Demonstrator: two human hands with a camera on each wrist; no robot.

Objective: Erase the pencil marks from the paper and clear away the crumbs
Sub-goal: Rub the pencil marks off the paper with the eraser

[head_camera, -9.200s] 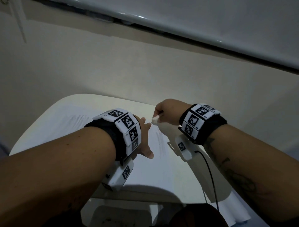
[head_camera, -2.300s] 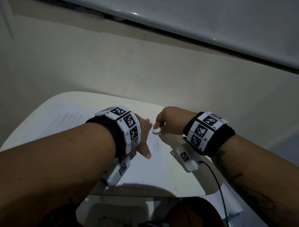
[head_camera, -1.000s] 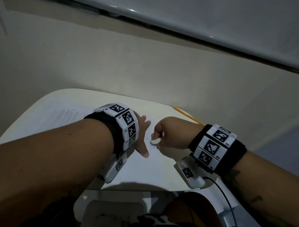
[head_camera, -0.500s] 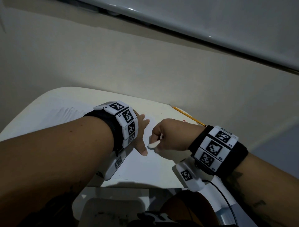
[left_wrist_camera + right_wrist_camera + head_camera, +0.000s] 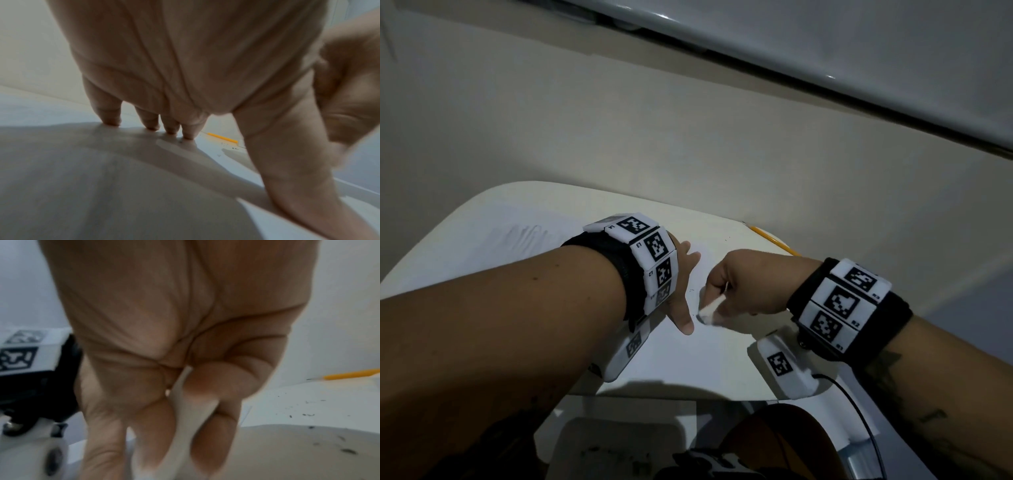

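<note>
A white sheet of paper (image 5: 705, 356) lies on a small cream table (image 5: 493, 212). My right hand (image 5: 743, 287) pinches a white eraser (image 5: 707, 310) and holds its tip down on the paper beside my left thumb. In the right wrist view the eraser (image 5: 185, 418) runs between my curled fingers. My left hand (image 5: 681, 284) lies with straight fingers (image 5: 111, 113) pressed flat on the paper (image 5: 102, 186), holding it still. Dark eraser crumbs (image 5: 345, 450) are scattered on the sheet to the right of my right hand. Faint pencil strokes (image 5: 527, 236) show at the table's far left.
A yellow pencil (image 5: 770, 240) lies at the table's far right edge, also seen as the pencil (image 5: 353, 374) in the right wrist view. A wall rises behind the table. A cable (image 5: 859, 411) hangs from my right wrist camera past the table's near edge.
My right hand with the eraser has slid down the paper toward me, from near the left fingertips to beside the left thumb. The left hand has stayed pressed on the sheet.
</note>
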